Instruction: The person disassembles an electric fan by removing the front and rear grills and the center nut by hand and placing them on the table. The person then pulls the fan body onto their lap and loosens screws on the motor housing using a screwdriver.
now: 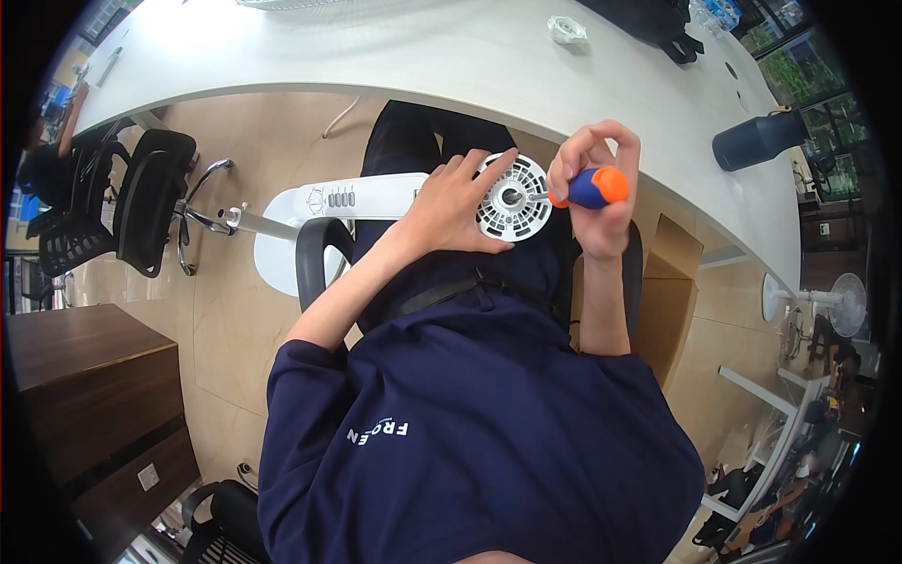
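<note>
Across my lap lies a white fan body with a button panel [340, 199] and a round slotted motor housing [513, 224]. My left hand [451, 209] is wrapped round the left side of that housing, thumb below and fingers above. A screwdriver with a blue and orange handle [590, 188] sits in the fingers of my right hand [603, 216]. Its shaft points left to the middle of the housing. Whether the tip touches a screw there, I cannot tell.
A white table [423, 61] curves ahead, bearing a dark bottle [759, 141], a small clear-wrapped item [567, 30] and a black bag [648, 23]. An open cardboard box [672, 282] stands at my right. Office chairs [155, 202] and a wooden cabinet [94, 385] are on the left.
</note>
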